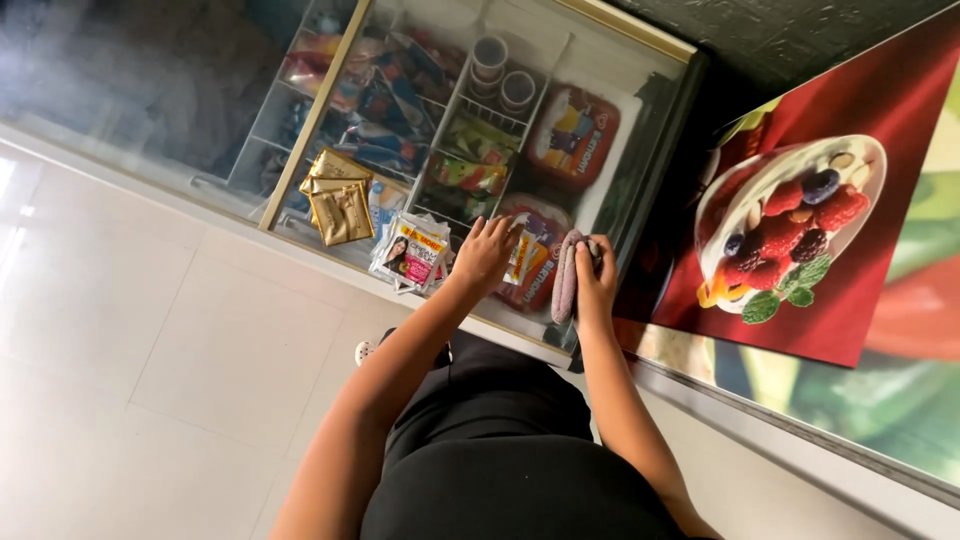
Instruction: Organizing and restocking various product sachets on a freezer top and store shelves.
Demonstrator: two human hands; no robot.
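Over the near edge of the chest freezer (655, 140), both of the person's hands were at work. Her left hand (483, 253) lay palm down with fingers spread and slightly curled on a small yellow and red packet (521, 262), which rested on the glass lid near the freezer's right end. Just to the right, the right hand (597, 272) had its fingers closed around a folded pinkish cloth (566, 275), held upright against the lid. To the left of the left hand lay a loose stack of white and pink sachets (411, 250), and further left, a pile of gold packets (338, 198). Beneath the glass, wire baskets held colourful wrapped items and stacked cups (503, 78). A fruit poster (800, 215) covered the cabinet at right.
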